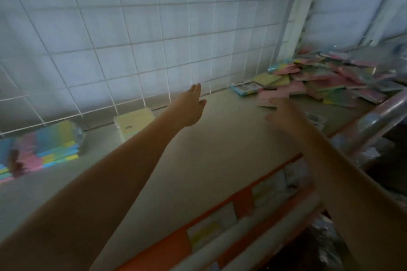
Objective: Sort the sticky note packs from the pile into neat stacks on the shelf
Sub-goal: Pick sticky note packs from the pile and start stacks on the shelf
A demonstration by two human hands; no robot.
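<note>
Where pile [330, 79] lies, right hand [284, 114] near

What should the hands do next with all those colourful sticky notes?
Probably the right hand should reach a little further and pick up the pink sticky note pack at the near edge of the messy pile of pastel packs. Both hands look empty, the left hand open over the bare beige shelf, and that pack lies just beyond the right hand's blurred fingers.
</note>
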